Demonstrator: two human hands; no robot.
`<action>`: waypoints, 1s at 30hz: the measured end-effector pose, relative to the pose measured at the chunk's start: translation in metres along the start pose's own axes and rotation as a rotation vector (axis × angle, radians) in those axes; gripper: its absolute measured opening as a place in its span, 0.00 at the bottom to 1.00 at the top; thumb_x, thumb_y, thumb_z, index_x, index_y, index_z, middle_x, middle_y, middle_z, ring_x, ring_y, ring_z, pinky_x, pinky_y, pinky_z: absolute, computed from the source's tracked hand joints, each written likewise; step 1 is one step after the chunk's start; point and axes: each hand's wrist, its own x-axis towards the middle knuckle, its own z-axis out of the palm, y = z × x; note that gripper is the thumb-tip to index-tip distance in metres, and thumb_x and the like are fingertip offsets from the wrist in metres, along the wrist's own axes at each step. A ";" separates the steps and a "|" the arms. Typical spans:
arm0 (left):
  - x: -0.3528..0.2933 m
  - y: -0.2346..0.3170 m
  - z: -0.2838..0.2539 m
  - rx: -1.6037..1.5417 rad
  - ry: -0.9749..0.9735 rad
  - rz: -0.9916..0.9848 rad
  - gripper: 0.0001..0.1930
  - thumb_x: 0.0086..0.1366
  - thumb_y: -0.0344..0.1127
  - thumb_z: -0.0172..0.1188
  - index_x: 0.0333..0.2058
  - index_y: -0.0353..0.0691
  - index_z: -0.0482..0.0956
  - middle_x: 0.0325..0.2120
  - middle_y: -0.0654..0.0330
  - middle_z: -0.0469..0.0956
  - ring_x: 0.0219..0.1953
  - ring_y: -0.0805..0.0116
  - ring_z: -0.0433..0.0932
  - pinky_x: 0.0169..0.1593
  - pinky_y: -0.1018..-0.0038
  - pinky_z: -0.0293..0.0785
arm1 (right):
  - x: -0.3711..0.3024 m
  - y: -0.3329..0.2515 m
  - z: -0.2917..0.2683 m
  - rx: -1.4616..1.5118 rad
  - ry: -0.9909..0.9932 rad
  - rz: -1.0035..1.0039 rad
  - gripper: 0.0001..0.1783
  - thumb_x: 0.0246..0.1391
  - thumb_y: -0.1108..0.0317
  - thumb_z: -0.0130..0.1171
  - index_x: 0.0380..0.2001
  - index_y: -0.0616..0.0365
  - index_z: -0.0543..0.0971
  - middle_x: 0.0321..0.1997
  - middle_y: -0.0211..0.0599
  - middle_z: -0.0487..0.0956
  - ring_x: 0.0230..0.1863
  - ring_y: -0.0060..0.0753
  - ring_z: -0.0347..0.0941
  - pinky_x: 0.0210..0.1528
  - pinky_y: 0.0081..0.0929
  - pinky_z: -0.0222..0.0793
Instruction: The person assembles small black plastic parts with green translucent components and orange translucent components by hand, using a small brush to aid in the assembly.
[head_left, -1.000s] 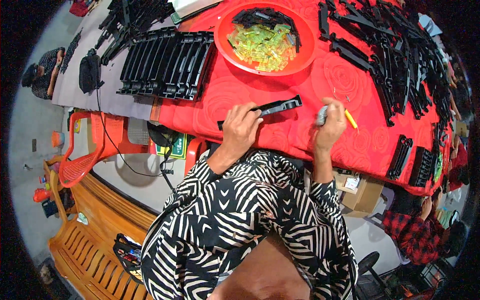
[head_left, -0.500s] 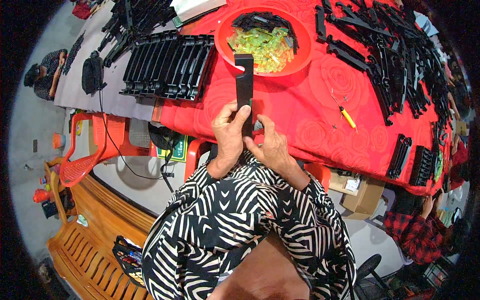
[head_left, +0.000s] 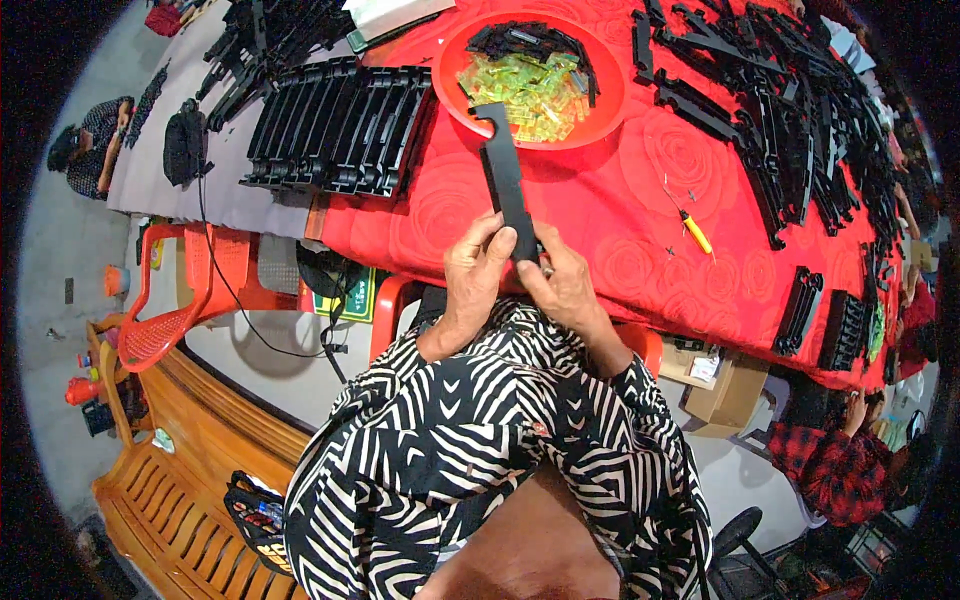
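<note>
A long black plastic part point(head_left: 506, 180) with a hooked notch at its far end is held between my two hands, tilted with that end toward the far left. My left hand point(head_left: 474, 275) pinches it from the left, thumb on top. My right hand point(head_left: 566, 283) grips its near end from the right, fingers closed round it. Beyond the part's far end stands a red bowl point(head_left: 612, 110). Inside the bowl lie yellow-green transparent pieces point(head_left: 525, 95) and small black pieces point(head_left: 515, 40).
A row of black parts point(head_left: 335, 130) lies left of the bowl. A tangled heap of black parts point(head_left: 785, 110) covers the table's right side. A yellow-handled screwdriver point(head_left: 695, 232) rests on the red tablecloth point(head_left: 640, 265). A red plastic chair point(head_left: 215, 275) and wooden bench point(head_left: 200, 500) stand at left.
The black part has turned, its near end swinging right and its broad face now differently angled. My right hand has closed onto its near end; my left hand has shifted slightly right.
</note>
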 end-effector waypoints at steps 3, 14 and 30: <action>-0.005 0.008 -0.002 0.124 -0.065 0.074 0.12 0.61 0.29 0.57 0.42 0.28 0.75 0.39 0.56 0.75 0.44 0.69 0.72 0.47 0.74 0.69 | 0.003 0.007 -0.018 0.307 -0.096 0.165 0.20 0.49 0.71 0.54 0.47 0.64 0.72 0.29 0.37 0.75 0.30 0.25 0.73 0.34 0.24 0.69; 0.043 0.041 -0.023 1.277 -0.510 0.910 0.28 0.43 0.32 0.67 0.47 0.43 0.73 0.47 0.58 0.71 0.52 0.56 0.67 0.60 0.55 0.54 | 0.011 0.029 -0.065 0.872 -0.188 0.618 0.17 0.48 0.64 0.49 0.36 0.67 0.75 0.18 0.31 0.74 0.10 0.15 0.58 0.09 0.15 0.47; 0.065 -0.017 -0.037 1.426 -0.485 0.760 0.25 0.46 0.38 0.67 0.44 0.41 0.74 0.33 0.59 0.74 0.40 0.61 0.71 0.50 0.59 0.62 | 0.027 0.040 -0.071 0.489 0.580 0.187 0.08 0.61 0.69 0.44 0.38 0.61 0.72 0.23 0.26 0.71 0.21 0.13 0.60 0.24 0.13 0.57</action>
